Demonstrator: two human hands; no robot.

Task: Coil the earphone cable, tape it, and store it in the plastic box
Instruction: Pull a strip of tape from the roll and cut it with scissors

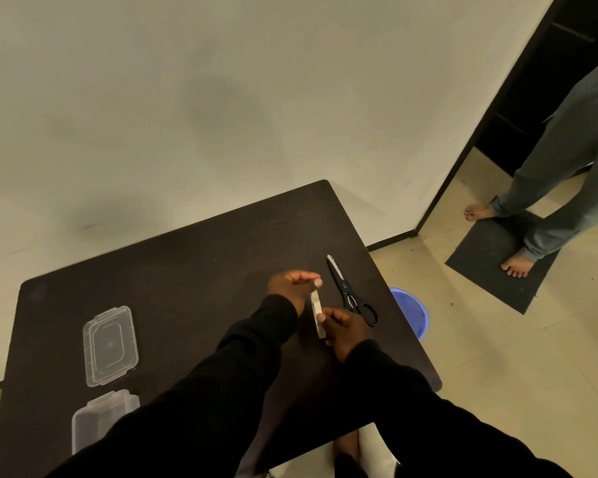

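Above the dark table, a pale strip of tape is stretched between both hands. My left hand pinches its far end between thumb and fingers. My right hand grips its near end. The clear plastic box stands at the table's front left, partly hidden by my left sleeve. Its clear lid lies flat just beyond it. The earphone cable is not visible on the dark surface.
Black-handled scissors lie shut on the table just right of my hands. A blue bowl sits on the floor past the table's right edge. A barefoot person stands on a dark mat at the right.
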